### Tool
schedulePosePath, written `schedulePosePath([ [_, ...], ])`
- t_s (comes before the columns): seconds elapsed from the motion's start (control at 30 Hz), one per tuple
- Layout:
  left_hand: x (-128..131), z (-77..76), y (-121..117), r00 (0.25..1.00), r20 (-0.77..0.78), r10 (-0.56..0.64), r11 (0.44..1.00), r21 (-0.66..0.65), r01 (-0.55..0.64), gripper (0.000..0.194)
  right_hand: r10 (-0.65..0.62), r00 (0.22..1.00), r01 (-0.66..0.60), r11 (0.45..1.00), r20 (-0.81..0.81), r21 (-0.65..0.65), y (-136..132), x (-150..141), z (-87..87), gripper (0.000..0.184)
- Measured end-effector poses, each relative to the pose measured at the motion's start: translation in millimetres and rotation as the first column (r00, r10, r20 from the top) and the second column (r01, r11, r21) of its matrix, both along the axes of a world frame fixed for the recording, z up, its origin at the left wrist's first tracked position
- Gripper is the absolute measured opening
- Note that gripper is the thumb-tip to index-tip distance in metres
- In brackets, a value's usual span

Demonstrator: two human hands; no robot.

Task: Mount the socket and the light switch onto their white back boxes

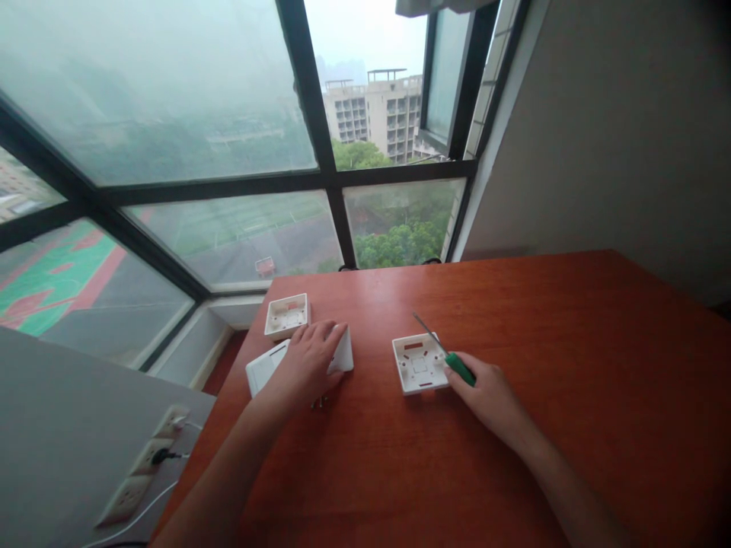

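Observation:
My left hand [308, 358] is closed over a white faceplate [344, 348], thumb at its near edge and fingers across its top; part of it is hidden by the hand. Another white panel [263, 370] lies under my left wrist. Small screws [320, 403] rest on the table just below that hand. In my right hand [486, 390] is a screwdriver with a green handle [460, 368], its shaft pointing up and left. The shaft crosses over a white square mounting box [419, 367], open side up, whose right edge is beside my right fingers.
A second white mounting box [287, 315] sits near the table's left edge, beyond my left hand. Reddish-brown wood makes up the tabletop [548, 335]. Wall sockets [149, 455] with plugs and cables are at lower left. Windows [251, 228] border the far side.

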State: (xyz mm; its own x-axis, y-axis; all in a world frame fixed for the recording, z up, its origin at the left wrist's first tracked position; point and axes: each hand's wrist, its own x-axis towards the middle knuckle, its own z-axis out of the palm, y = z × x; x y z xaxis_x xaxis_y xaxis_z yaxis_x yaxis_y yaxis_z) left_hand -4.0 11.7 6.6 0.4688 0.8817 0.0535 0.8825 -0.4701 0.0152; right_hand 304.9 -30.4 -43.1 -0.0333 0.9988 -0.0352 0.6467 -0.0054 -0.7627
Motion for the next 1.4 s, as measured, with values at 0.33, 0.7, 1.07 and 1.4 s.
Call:
schedulePosePath([
  [0.33,31.4,8.0,2.7,0.999,0.033,0.037,0.998,0.057,-0.039,0.067,-0.020,1.000,0.021,1.000,-0.013,0.022,-3.0,0.8,2.9,0.035],
  [0.7,69.9,-2.7,-85.3,0.968,0.140,0.209,0.976,-0.098,-0.197,0.067,-0.058,0.997,0.059,0.998,0.044,-0.026,-53.5,22.6,12.1,0.042],
  [1.07,65.2,-16.0,-98.7,0.949,0.262,0.175,0.975,-0.180,-0.130,0.082,0.164,0.977,-0.174,0.983,0.135,0.061,-130.7,25.6,11.0,0.032],
  [1.4,63.1,-13.3,-92.5,0.936,0.302,0.182,0.967,-0.227,-0.115,0.075,0.235,0.921,-0.293,0.944,0.311,0.155,-139.9,16.4,2.3,0.035],
])
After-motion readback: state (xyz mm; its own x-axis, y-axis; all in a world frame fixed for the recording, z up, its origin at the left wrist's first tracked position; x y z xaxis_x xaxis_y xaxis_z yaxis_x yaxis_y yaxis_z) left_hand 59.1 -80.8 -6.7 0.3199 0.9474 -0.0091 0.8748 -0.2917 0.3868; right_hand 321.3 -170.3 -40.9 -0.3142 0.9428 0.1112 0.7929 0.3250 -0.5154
